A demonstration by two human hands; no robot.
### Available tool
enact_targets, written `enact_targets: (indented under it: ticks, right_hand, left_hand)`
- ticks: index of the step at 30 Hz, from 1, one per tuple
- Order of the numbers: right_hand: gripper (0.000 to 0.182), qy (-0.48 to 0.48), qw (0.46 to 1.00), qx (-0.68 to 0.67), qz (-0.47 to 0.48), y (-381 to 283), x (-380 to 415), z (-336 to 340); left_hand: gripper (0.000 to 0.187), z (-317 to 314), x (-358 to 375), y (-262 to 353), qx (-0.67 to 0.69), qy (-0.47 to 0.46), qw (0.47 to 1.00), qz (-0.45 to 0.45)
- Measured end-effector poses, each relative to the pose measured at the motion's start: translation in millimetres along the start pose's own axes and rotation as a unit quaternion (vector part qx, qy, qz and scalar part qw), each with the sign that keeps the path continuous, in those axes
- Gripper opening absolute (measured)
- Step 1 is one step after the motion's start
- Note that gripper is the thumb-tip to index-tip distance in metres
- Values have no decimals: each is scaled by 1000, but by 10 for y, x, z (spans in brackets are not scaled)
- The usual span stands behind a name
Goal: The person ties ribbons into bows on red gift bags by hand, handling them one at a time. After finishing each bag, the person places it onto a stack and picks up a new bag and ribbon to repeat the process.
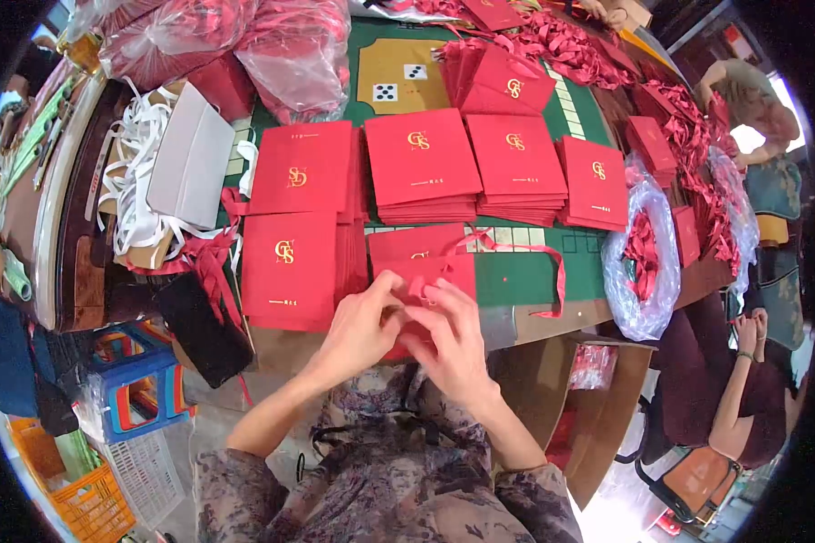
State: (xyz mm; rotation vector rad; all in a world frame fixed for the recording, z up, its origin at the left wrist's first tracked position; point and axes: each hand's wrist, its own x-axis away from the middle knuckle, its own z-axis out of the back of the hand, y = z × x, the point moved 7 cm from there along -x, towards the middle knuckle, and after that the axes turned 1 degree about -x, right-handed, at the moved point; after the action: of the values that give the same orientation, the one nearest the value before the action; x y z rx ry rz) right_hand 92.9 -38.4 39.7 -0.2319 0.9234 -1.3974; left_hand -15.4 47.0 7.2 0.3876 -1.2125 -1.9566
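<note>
At the table's near edge, my left hand (369, 317) and my right hand (453, 339) meet over a red paper bag (457, 264) with gold lettering. The fingers of both hands are closed in a pinch on a red ribbon (560, 271), which loops up from the bag and trails off to the right. My right fingers are slightly blurred, and the knuckles hide the ribbon's end. Beside my left hand stands a stack of red bags (290, 262). More stacks (421, 163) of them, gold-printed, lie just beyond my hands.
To the left are a white box (186, 158), white ribbons (136, 154) and a black pouch (204, 330). Plastic-wrapped red goods (294, 54) stand behind. On the right are a plastic bag of ribbon (641, 262), a cardboard box (539, 371) below, and other people seated (724, 380).
</note>
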Motion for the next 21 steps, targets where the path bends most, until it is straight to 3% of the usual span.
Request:
enact_targets:
  ticks: [2,4,5,9,14,16,18,21]
  right_hand:
    - [48,32,999,-2,21,43,125,-26]
    - [45,63,997,-4,43,52,181,-5]
    - [42,68,997,-4,43,53,187,4]
    - [38,73,996,-8,47,79,160,-21]
    - [35,87,994,-15,71,44,131,31]
    - [32,93,991,-97,29,68,95,170]
    - [28,91,989,-117,18,37,102,276]
    - [29,69,989,-107,-75,36,-1,304]
  left_hand:
    - [24,-10,-34,-121,46,-29,998,45]
    - [17,-122,-69,-290,348,-63,930,100]
    - [11,-156,-78,-324,394,-79,909,110]
    - [6,-356,-33,-332,445,-131,877,123]
    - [7,-301,4,-277,425,-127,890,108]
    - [8,97,-38,-113,113,-15,991,65]
    - [18,334,-120,-17,-95,126,986,-58]
    - [28,343,-223,14,-201,147,964,-95]
